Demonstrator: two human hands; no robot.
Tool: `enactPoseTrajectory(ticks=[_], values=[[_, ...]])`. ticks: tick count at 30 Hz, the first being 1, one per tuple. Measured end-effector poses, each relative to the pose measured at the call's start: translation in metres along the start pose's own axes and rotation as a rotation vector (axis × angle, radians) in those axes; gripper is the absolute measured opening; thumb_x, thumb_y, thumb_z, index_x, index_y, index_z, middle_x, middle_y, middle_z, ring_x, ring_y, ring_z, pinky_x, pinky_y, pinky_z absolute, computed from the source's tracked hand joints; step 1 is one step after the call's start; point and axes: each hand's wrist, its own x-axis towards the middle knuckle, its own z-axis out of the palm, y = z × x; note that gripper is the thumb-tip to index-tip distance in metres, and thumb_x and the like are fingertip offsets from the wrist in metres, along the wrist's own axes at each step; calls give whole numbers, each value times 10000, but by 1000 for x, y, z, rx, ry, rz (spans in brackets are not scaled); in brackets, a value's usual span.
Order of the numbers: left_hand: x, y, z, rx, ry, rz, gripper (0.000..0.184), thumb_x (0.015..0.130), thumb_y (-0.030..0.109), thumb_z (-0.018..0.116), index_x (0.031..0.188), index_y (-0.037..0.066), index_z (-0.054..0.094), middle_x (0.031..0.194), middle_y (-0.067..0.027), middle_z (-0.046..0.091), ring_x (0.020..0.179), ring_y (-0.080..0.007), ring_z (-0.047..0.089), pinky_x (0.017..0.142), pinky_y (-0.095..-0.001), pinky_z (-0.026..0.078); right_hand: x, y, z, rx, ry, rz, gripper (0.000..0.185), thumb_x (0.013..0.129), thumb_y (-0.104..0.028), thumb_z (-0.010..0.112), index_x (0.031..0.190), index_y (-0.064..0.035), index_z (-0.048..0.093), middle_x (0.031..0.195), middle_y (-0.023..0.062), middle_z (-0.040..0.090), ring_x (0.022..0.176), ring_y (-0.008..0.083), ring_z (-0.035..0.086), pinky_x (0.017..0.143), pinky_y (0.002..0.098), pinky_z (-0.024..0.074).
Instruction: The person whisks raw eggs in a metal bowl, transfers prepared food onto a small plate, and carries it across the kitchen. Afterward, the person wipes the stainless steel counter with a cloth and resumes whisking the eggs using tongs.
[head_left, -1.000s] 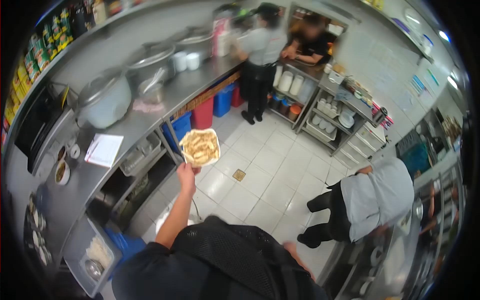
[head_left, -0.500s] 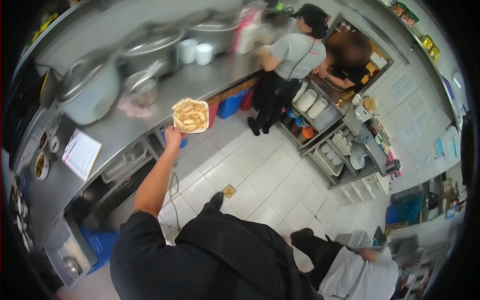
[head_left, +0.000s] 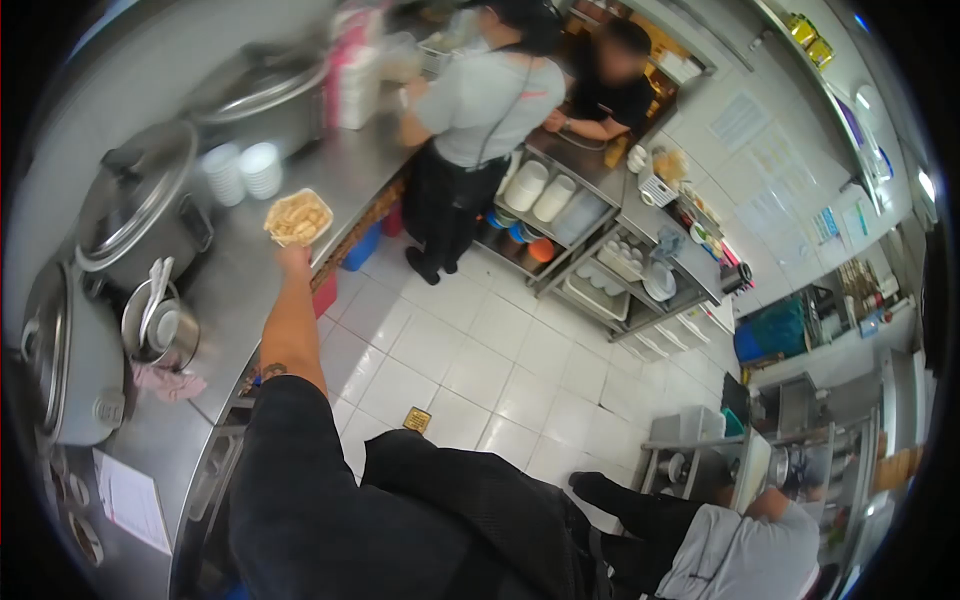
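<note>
Holding-out step, seemingly: left hand [head_left: 293,259] pinches the near edge of a white squarish bowl [head_left: 328,222] of golden-brown strips [head_left: 296,216] at the grey metal counter [head_left: 238,292], contact unclear; right hand unseen, state can't tell; next move calls for level handling.

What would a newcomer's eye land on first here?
Probably the pale dish of golden-brown food, held out in the left hand by the steel counter. Then the big lidded pots along the wall at left, and the person in a grey shirt standing farther along the counter.
</note>
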Motion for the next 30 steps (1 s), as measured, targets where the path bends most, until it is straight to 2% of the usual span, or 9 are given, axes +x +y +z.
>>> enactPoseTrajectory(ticks=[5, 7, 9, 12, 18, 21, 25, 27, 30], values=[[44, 55, 62, -1471, 35, -536, 364, 954, 290, 546, 1135, -18, 618, 1077, -263, 659, 810, -416, 660, 805, -480, 465, -40, 77, -24, 72, 138, 13, 186, 917, -121, 578, 1083, -51, 627, 859, 87, 658, 695, 210, 669, 558, 319, 541], [-6, 110, 52, -593, 479, -57, 386, 967, 294, 541, 1184, -19, 600, 1100, -258, 655, 917, -432, 650, 861, -471, 478, -44, 147, -42, 100, 182, -60, 191, 914, -120, 582, 1085, -51, 630, 863, 89, 661, 704, 215, 677, 565, 323, 547], [-80, 151, 59, -675, 216, 197, 326, 974, 254, 536, 1118, -25, 624, 1076, -269, 656, 1037, -419, 620, 861, -465, 486, -52, 221, -50, 155, 244, -144, 195, 911, -119, 586, 1087, -51, 633, 866, 91, 665, 712, 221, 684, 571, 328, 554], [-230, 162, 165, -402, -586, 288, 285, 972, 237, 484, 1020, -1, 633, 912, -215, 659, 874, -382, 628, 799, -457, 495, -162, 202, -12, 323, 391, 203, 209, 880, -112, 611, 1080, -52, 632, 835, 91, 663, 663, 217, 675, 538, 339, 552], [-572, 149, 137, -24, -1628, 1347, 323, 884, 266, 651, 1099, 27, 681, 930, -107, 699, 895, -212, 658, 762, -334, 515, -285, 335, 95, 684, 549, 591, 211, 834, -144, 662, 1033, -77, 643, 782, 89, 643, 594, 220, 648, 495, 372, 534], [-699, 177, 16, 94, -2181, 1106, 348, 870, 248, 681, 1144, 34, 683, 964, -78, 708, 924, -182, 666, 776, -318, 522, -340, 398, 149, 918, 772, 631, 158, 825, -137, 663, 970, -73, 653, 759, 92, 646, 560, 228, 639, 469, 371, 529], [-797, 201, 0, 644, -2269, 1561, 334, 940, 256, 623, 1195, 41, 650, 935, -58, 715, 838, -155, 659, 690, -340, 521, -394, 496, 270, 1185, 1017, 716, 79, 799, -127, 676, 846, -64, 681, 726, 97, 661, 599, 264, 660, 494, 396, 528], [-847, 212, 76, 838, -2029, 1879, 313, 955, 237, 605, 1191, 37, 652, 928, -49, 715, 795, -164, 664, 668, -341, 519, -427, 500, 307, -276, 684, 650, 70, 774, -125, 695, 800, -60, 691, 770, 112, 690, 671, 287, 682, 591, 387, 555], [-910, 241, 85, 1170, -1819, 2152, 266, 973, 207, 584, 1181, 58, 658, 912, -37, 711, 737, -166, 659, 641, -342, 516, -410, 519, 385, 838, 1000, 864, 66, 763, -121, 704, 780, -59, 691, 790, 116, 699, 713, 300, 683, 657, 372, 562]])
